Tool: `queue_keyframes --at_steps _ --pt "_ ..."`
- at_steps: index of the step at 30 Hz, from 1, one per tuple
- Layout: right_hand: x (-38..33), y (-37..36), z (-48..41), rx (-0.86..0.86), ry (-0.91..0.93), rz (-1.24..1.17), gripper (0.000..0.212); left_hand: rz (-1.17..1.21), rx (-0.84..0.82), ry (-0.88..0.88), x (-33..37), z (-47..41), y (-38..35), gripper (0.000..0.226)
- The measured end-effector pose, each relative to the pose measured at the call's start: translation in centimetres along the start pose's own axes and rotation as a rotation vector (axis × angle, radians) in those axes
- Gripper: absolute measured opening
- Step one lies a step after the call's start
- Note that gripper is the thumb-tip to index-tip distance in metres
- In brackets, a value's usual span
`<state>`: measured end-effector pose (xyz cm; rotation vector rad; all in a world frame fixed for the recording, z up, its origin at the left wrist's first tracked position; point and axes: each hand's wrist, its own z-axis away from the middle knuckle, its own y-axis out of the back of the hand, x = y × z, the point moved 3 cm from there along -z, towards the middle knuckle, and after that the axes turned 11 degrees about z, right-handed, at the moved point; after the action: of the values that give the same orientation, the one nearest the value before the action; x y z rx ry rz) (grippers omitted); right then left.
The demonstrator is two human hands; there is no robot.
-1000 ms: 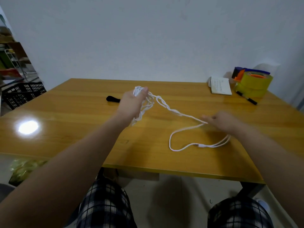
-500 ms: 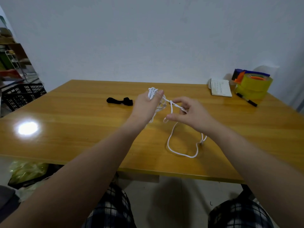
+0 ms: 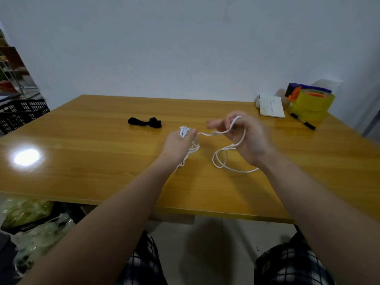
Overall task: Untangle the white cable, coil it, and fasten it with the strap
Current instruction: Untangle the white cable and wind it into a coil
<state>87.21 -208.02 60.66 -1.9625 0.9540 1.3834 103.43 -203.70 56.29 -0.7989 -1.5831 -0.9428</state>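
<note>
nearest, plaid trousers (image 3: 144,264) showed under the bench (image 3: 102,182) edge. on the bench just past that edge, in front of the right wrist, a slack loop of the cable (image 3: 221,161) lay in open curves with no knot that could be seen in it. from there the cable rose into the right hand (image 3: 246,138), whose fingers were curled, with a strand hooked over one of them and another running down across the palm. a short taut span crossed the gap to the left hand (image 3: 178,144), just to the left and close by. that hand's fingers were closed round a small bundle of turns, whose tops stuck out above the thumb while a few strands hung below the palm to the bench.

by the look of it, the untangling was mostly done and the coiling was under way: several turns were gathered, and the loop on the bench plus the span between the hands had yet to be wound on. whether the hidden strands under the left palm were tidy could not be told.

farther off, left of centre, the black strap (image 3: 145,122) lay untouched on the bench, well apart from both hands, so fastening was not yet begun. at the far right corner sat a notebook (image 3: 271,105), a pen (image 3: 303,123) and yellow tape (image 3: 310,101).
</note>
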Motion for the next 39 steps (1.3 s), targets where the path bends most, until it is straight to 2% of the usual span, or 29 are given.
queue_keyframes --at_steps 2,3,6,8,10,12,14,16,18,19,20,22,23,25,26,27,29,31,35,37,39 --pt "-0.1 -0.7 0.1 -0.013 0.013 -0.080 0.033 0.002 0.021 0.016 0.1 -0.1 -0.3 0.034" --pt "-0.3 -0.9 0.0 0.038 0.022 -0.078 0.028 0.013 0.035 0.029 0.2 -0.2 -0.4 0.034" --pt "-1.1 1.3 0.0 0.400 -0.029 -0.023 0.030 0.162 0.223 0.143 -0.4 -1.1 1.9 0.033" --pt "-1.6 4.2 0.7 0.582 -0.069 0.177 0.030 0.177 0.335 0.171 -1.1 -1.6 4.7 0.035" --pt "-1.0 5.9 1.1 0.535 -0.165 0.549 0.026 0.144 0.326 0.094 -0.6 -1.7 5.8 0.035" --pt "0.9 5.6 0.9 0.308 -0.321 0.965 0.024 0.182 0.285 0.046 0.2 -1.6 5.0 0.035" --pt "2.6 4.4 0.8 0.064 -0.456 1.172 0.026 0.275 0.196 0.045 1.3 -1.6 3.6 0.042" --pt "2.6 3.2 1.1 -0.165 -0.511 1.220 0.039 0.363 0.038 0.041 2.2 -1.7 2.4 0.050" --pt "1.5 2.4 1.3 -0.319 -0.458 1.238 0.065 0.371 -0.085 0.030 2.9 -1.5 1.9 0.053" --pt "0.7 2.0 1.3 -0.299 -0.410 1.152 0.070 0.367 -0.127 0.017 3.3 -1.3 1.7 0.053" --pt "-0.3 1.7 1.2 -0.206 -0.358 0.956 0.069 0.350 -0.154 0.009 3.6 -1.0 1.5 0.052" --pt "-1.7 1.2 1.3 0.033 -0.274 0.457 0.046 0.286 -0.168 -0.008 3.9 -0.9 1.1 0.053" --pt "-2.1 0.6 1.2 0.090 -0.273 0.370 0.037 0.254 -0.166 -0.017 4.0 -0.9 0.9 0.053" --pt "-2.3 -1.0 0.8 0.028 -0.293 0.588 0.054 0.212 -0.160 -0.031 4.1 -0.7 0.3 0.053" --pt "-2.0 -1.7 0.6 -0.028 -0.279 0.726 0.053 0.205 -0.166 -0.032 4.2 -0.6 0.0 0.054" --pt "-1.7 -2.0 0.6 -0.044 -0.257 0.795 0.046 0.209 -0.183 -0.026 4.3 -0.4 -0.2 0.054" --pt "-1.4 -1.7 0.5 -0.018 -0.198 0.715 0.023 0.270 -0.258 0.023 4.2 0.0 -0.3 0.054" --pt "-1.8 -0.4 -0.1 0.084 -0.094 0.688 0.017 0.371 -0.394 0.107 4.1 0.4 -0.2 0.054" --pt "-2.7 2.2 -1.4 0.322 0.098 1.049 0.047 0.544 -0.664 0.276 4.0 2.0 -0.5 0.048" --pt "-2.1 2.9 -1.5 0.309 0.103 1.160 0.056 0.625 -0.750 0.311 4.3 2.6 -0.7 0.042" --pt "-0.7 3.3 -1.3 0.186 0.027 1.013 0.055 0.690 -0.780 0.289 4.7 2.8 -0.5 0.038"
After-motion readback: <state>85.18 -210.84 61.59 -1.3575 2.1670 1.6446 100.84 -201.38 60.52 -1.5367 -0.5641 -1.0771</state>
